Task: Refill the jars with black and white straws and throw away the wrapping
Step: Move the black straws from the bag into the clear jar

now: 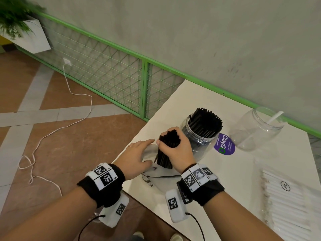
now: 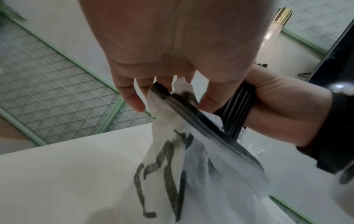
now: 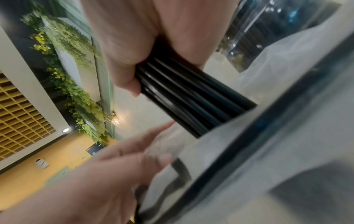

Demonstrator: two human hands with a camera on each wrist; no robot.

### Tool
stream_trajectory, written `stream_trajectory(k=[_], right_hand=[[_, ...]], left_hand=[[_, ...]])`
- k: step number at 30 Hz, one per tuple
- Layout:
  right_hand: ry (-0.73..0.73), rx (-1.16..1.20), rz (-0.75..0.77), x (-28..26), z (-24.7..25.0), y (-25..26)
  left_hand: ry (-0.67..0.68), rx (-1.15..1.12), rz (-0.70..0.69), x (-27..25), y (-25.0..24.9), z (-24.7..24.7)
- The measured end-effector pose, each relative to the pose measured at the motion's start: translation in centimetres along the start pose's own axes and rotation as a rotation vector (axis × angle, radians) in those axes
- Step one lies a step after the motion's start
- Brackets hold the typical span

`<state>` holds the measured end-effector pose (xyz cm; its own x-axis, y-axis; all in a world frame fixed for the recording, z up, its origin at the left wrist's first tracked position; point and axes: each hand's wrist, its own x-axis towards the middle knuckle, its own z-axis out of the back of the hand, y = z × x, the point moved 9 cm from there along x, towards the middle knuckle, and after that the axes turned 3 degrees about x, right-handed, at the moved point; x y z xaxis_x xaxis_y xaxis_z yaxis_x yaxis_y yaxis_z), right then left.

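Note:
My right hand (image 1: pixel 171 148) grips a bundle of black straws (image 1: pixel 164 159) upright, its lower end still inside the crumpled white plastic wrapping (image 1: pixel 161 178) at the table's left corner. My left hand (image 1: pixel 151 151) pinches the wrapping's top between thumb and fingers, right beside the bundle. In the left wrist view the wrapping (image 2: pixel 168 136) bunches up into my left hand (image 2: pixel 172 94). The right wrist view shows the straws (image 3: pixel 191 103) entering the wrapping (image 3: pixel 268 136). Just behind stands a clear jar (image 1: pixel 201 136) packed with black straws. Further right, a second clear jar (image 1: pixel 257 131) holds one white straw.
A sealed pack of white straws (image 1: pixel 286 197) lies at the table's right front. A purple round sticker (image 1: pixel 225 145) is on the white table (image 1: pixel 225 180) between the jars. A green mesh railing (image 1: pixel 121 79) and a white cable (image 1: pixel 52 133) are off the table's left.

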<state>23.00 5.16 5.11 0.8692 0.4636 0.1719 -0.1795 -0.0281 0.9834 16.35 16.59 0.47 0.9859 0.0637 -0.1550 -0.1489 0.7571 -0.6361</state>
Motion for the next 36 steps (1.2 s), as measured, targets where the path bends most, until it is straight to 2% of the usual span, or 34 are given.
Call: stream_trajectory(k=[3,7,20,27,31,36], right_hand=[[-0.129,-0.048,0.03,-0.6,1.9,-0.5],[-0.196,-0.113,-0.059,-2.6,3.4,-3.6],[-0.312,-0.084,-0.313,-5.0,4.9,-10.1],[-0.267,-0.156,-0.414,-6.8,3.8,-13.3],[-0.226,-0.12,-0.401,-6.0,4.4,-11.8],[-0.28,-0.05,-0.189,-2.5,8.5,-3.1]], left_hand=[[-0.115,-0.036,-0.011,-0.7,0.7,0.7],[-0.203,-0.074,-0.017,-1.0,1.2,0.9],[-0.139,-0.068,-0.065,-1.7,0.7,-1.6],[-0.083,-0.049,-0.048,-1.4,0.8,-2.8],[-0.118,-0.054,-0.027,-1.2,0.8,-2.2],[-0.124,-0.13,0.048,0.5,0.9,-1.7]])
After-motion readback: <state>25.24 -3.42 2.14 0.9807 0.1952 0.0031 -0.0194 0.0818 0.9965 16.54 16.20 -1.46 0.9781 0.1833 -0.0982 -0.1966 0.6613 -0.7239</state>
